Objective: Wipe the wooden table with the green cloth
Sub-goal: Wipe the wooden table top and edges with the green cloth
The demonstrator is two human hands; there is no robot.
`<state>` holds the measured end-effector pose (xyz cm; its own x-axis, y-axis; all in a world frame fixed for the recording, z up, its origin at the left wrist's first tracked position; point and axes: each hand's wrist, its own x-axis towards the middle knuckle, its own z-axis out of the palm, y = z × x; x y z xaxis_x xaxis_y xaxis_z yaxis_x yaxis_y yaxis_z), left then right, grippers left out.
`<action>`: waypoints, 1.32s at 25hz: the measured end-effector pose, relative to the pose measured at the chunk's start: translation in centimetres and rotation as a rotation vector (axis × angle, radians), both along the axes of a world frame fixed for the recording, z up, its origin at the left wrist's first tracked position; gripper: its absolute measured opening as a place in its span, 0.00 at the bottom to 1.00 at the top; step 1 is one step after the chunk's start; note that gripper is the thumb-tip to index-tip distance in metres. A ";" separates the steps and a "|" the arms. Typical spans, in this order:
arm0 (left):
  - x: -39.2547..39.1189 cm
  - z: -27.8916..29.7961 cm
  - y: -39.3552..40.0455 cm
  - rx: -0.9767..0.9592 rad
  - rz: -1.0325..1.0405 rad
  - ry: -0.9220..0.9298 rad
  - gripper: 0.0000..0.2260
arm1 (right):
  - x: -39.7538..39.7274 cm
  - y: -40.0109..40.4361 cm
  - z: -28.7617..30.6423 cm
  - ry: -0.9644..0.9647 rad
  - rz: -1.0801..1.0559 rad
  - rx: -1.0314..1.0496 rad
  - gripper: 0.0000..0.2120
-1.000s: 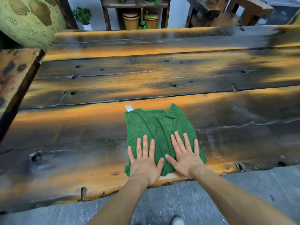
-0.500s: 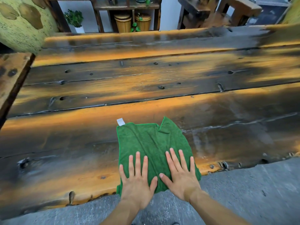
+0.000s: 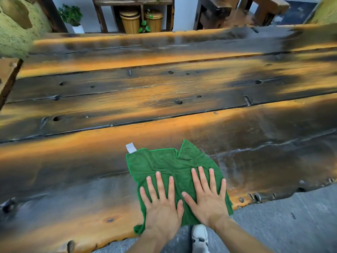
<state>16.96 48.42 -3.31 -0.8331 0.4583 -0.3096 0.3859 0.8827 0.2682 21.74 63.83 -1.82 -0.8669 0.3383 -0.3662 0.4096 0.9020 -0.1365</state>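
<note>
A green cloth with a white tag lies spread at the near edge of the wooden table, its near hem hanging just over the edge. My left hand presses flat on the cloth's left part, fingers spread. My right hand presses flat on its right part, fingers spread too. The two hands lie side by side, thumbs almost touching. Wet streaks shine on the dark planks to the right of the cloth.
A second wooden surface adjoins the table at far left. Behind the table stand a shelf with two wooden buckets, a potted plant and wooden benches. Grey floor and a white shoe lie below the table edge.
Both hands have drawn the cloth back toward the near table edge, so its hem now hangs over it. The view has tilted down and a shoe has come into sight.
</note>
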 end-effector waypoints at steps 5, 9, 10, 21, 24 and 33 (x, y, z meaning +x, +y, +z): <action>-4.1 -0.1 2.4 0.010 -0.005 0.007 0.33 | -5.0 2.8 1.1 -0.071 0.012 -0.017 0.39; -8.7 0.0 4.4 -0.054 0.008 0.051 0.34 | -9.5 5.6 1.2 -0.057 0.051 -0.016 0.38; -10.0 0.1 5.0 -0.079 -0.001 0.064 0.35 | -10.8 6.3 1.1 -0.056 0.049 -0.019 0.39; -24.8 -0.4 11.7 -0.153 0.008 0.148 0.34 | -26.0 13.0 -0.9 0.126 0.070 0.087 0.38; -29.6 -0.5 13.9 -0.167 0.027 0.164 0.37 | -30.7 15.1 -1.5 0.150 0.085 0.093 0.37; -43.5 -0.4 19.3 -0.181 0.056 0.187 0.34 | -44.0 20.7 -2.1 0.203 0.109 0.104 0.36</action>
<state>-26.58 67.68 -3.76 -0.9061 0.3609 -0.2208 0.3629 0.9313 0.0330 -22.30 84.55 -3.93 -0.9526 0.2654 -0.1488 0.2828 0.9528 -0.1104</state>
